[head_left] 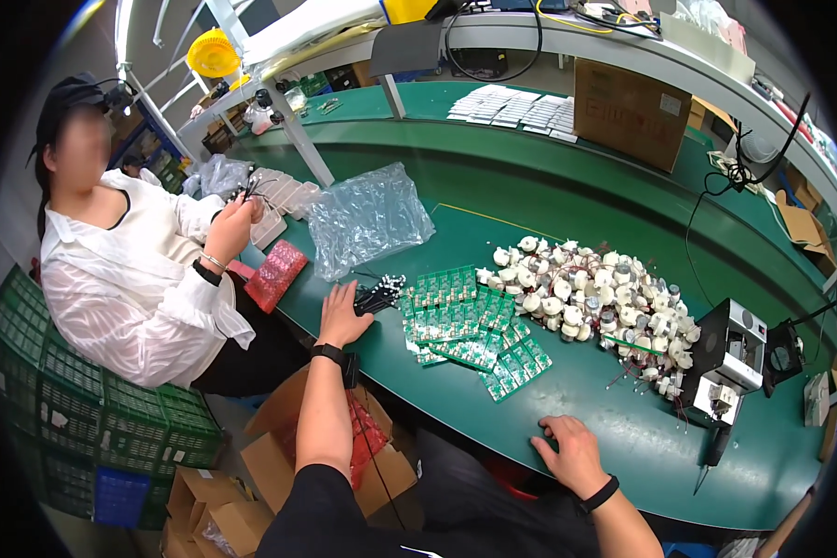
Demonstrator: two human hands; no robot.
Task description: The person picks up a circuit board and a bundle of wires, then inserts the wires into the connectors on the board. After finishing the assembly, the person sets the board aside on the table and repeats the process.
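Note:
My left hand [343,318] lies on the green tabletop with its fingers stretched out. Right beside its fingertips is a bundle of short black cables with white ends [379,294]; whether I touch them is hard to make out. Green circuit board panels [474,325] overlap in a loose pile just right of the cables. My right hand [572,453] rests at the table's near edge, thumb and fingers apart, holding nothing. Beyond it is a large heap of small white motor-like parts with thin wires [591,288].
A black and white bench device [730,353] stands at the right. Clear plastic bag [367,219] and red bubble wrap [277,276] lie to the left. A co-worker [139,260] sits there, handling black cables. Cardboard boxes [279,456] stand below; a frame [298,139] rises behind.

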